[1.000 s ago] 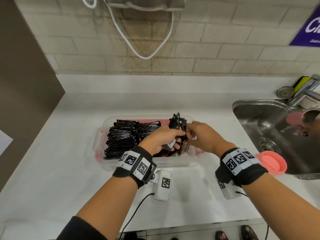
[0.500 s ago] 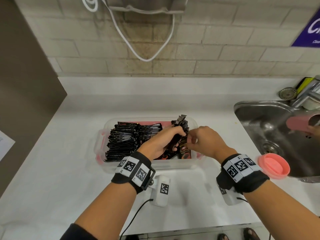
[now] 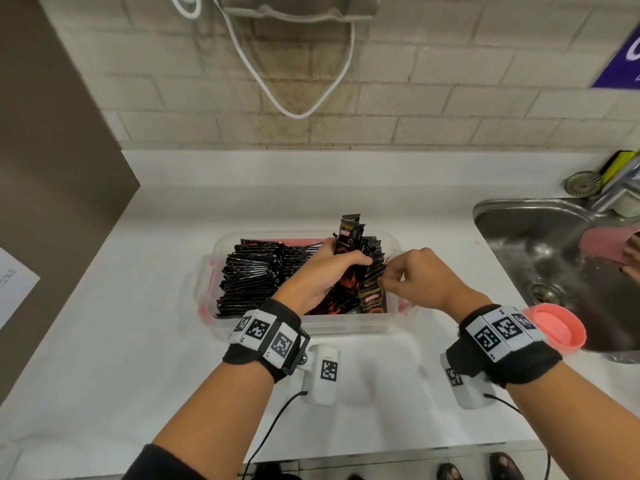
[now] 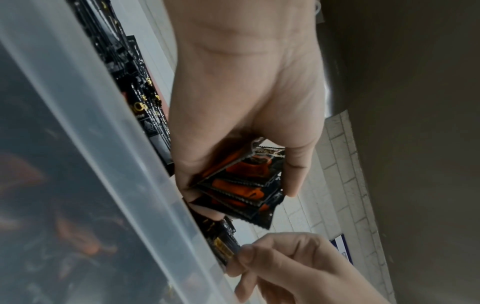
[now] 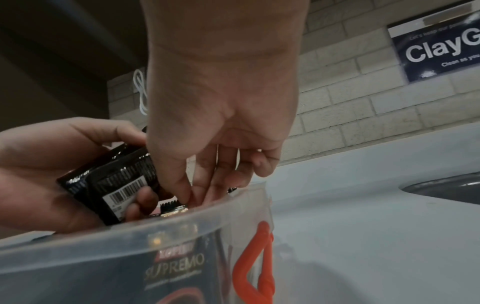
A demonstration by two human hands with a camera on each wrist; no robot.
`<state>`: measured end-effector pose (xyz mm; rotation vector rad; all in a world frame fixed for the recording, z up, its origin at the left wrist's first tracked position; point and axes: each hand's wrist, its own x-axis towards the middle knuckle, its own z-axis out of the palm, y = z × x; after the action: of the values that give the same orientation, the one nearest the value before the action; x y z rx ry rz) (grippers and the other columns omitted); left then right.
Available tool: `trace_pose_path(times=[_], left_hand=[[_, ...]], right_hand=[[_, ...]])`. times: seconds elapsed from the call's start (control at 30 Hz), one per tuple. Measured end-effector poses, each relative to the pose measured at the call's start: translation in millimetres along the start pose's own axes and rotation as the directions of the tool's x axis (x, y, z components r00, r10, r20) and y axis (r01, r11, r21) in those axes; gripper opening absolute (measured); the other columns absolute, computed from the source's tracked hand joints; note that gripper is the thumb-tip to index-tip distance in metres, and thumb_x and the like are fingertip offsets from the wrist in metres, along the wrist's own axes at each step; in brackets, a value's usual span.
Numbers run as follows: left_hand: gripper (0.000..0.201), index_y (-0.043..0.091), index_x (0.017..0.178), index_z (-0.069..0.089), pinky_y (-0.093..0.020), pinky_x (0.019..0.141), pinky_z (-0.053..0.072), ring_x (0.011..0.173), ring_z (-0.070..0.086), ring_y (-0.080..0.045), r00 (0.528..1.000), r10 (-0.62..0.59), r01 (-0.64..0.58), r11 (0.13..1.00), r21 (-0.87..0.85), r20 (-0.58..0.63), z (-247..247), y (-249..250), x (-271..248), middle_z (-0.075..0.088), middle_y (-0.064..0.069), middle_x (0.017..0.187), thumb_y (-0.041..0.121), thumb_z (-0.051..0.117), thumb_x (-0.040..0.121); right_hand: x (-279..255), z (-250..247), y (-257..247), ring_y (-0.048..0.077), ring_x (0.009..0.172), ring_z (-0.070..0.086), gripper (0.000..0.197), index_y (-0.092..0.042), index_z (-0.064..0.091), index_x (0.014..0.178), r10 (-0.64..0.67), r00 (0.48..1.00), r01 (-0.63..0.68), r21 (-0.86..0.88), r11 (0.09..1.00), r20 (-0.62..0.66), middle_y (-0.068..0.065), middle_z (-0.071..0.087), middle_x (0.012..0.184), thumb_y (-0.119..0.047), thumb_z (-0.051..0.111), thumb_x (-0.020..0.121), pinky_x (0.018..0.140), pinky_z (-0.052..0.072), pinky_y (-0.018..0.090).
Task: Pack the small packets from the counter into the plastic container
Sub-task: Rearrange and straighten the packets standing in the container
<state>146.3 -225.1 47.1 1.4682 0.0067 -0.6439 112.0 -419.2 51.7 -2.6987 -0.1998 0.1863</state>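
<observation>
A clear plastic container (image 3: 346, 326) with orange clips stands on the white counter, and rows of black packets (image 3: 252, 278) fill its left part. My left hand (image 3: 341, 271) grips a bundle of black packets (image 3: 349, 237) upright over the container's right part; the bundle (image 4: 241, 185) fans out below the fingers. My right hand (image 3: 391, 277) pinches the top edge of a packet (image 3: 372, 301) that stands inside by the front wall. In the right wrist view the right fingertips (image 5: 187, 197) dip just behind the rim (image 5: 130, 228), beside the bundle (image 5: 116, 185).
A steel sink (image 3: 540, 244) lies to the right, where another person's hand holds a pink cup (image 3: 609, 244). A pink lid (image 3: 557, 329) sits at the sink's front edge. A brown panel (image 3: 52, 168) closes the left side. A white cable (image 3: 294, 98) hangs on the brick wall.
The left hand has turned its bundle more upright, so it sticks up above the fingers. The right hand has left the bundle and dropped to a packet standing in the container.
</observation>
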Motion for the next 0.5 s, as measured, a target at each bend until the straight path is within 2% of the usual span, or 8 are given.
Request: trace_pose_path(times=[0.07, 0.13, 0.2, 0.27, 0.37, 0.5], left_hand=[[0.049, 0.024, 0.121, 0.054, -0.026, 0.074, 0.047, 0.102, 0.065, -0.012, 1.0, 0.007, -0.007, 1.0, -0.013, -0.021, -3.3, -0.9, 0.5, 0.069, 0.001, 0.114, 0.023, 0.079, 0.079], [0.052, 0.022, 0.122, 0.055, -0.031, 0.083, 0.051, 0.104, 0.066, -0.015, 0.999, 0.023, -0.024, 1.0, -0.003, -0.038, -5.9, -3.0, 2.8, 0.07, -0.001, 0.114, 0.023, 0.082, 0.077], [0.054, 0.02, 0.122, 0.057, -0.035, 0.089, 0.051, 0.105, 0.067, -0.019, 0.998, 0.052, -0.05, 0.998, 0.034, -0.042, -7.1, -4.5, 4.2, 0.072, -0.002, 0.112, 0.022, 0.084, 0.075], [0.051, 0.017, 0.12, 0.061, -0.036, 0.089, 0.052, 0.102, 0.069, -0.019, 0.996, 0.083, -0.081, 0.993, 0.083, -0.026, -6.9, -5.8, 3.6, 0.074, -0.002, 0.108, 0.022, 0.085, 0.075], [0.051, 0.016, 0.117, 0.064, -0.035, 0.091, 0.055, 0.097, 0.071, -0.015, 0.992, 0.127, -0.123, 0.982, 0.14, -0.015, -5.5, -5.1, 0.7, 0.075, 0.0, 0.104, 0.02, 0.088, 0.072], [0.05, 0.01, 0.118, 0.065, -0.039, 0.094, 0.056, 0.1, 0.071, -0.018, 0.987, 0.157, -0.162, 0.972, 0.172, 0.044, -5.8, -3.3, -4.0, 0.075, -0.005, 0.106, 0.012, 0.088, 0.073]], right_hand=[[-2.1, -3.5, -3.4, 0.002, 0.058, 0.058, 0.024, -0.027, 0.067, 0.071, -0.009, 1.0, 0.011, 0.085, 0.996, -0.026, -0.007, 0.071, 0.07, -0.033, 0.064, 0.094, 0.059, 0.044, 0.018], [-3.1, -6.7, -9.5, 0.005, 0.053, 0.057, 0.021, -0.024, 0.07, 0.081, -0.005, 0.997, 0.022, 0.223, 0.974, -0.077, -0.006, 0.072, 0.068, -0.034, 0.059, 0.097, 0.056, 0.046, 0.02], [-2.3, -10.0, -16.6, 0.012, 0.057, 0.063, 0.016, -0.02, 0.069, 0.096, 0.045, 0.996, -0.005, 0.424, 0.906, -0.083, -0.002, 0.075, 0.073, -0.032, 0.058, 0.098, 0.06, 0.052, 0.023], [-1.4, -12.2, -23.9, 0.019, 0.061, 0.067, 0.015, -0.016, 0.067, 0.101, 0.074, 0.997, -0.043, 0.575, 0.817, -0.031, 0.003, 0.075, 0.077, -0.028, 0.061, 0.097, 0.059, 0.054, 0.024], [-1.1, -13.2, -29.1, 0.021, 0.062, 0.069, 0.019, -0.006, 0.067, 0.1, 0.064, 0.997, -0.073, 0.677, 0.733, 0.038, 0.008, 0.074, 0.072, -0.024, 0.065, 0.094, 0.057, 0.053, 0.022], [0.5, -13.8, -25.3, 0.024, 0.063, 0.068, 0.031, 0.003, 0.065, 0.111, 0.039, 0.995, -0.092, 0.754, 0.651, 0.088, 0.027, 0.071, 0.086, -0.016, 0.071, 0.088, 0.062, 0.059, 0.026]])
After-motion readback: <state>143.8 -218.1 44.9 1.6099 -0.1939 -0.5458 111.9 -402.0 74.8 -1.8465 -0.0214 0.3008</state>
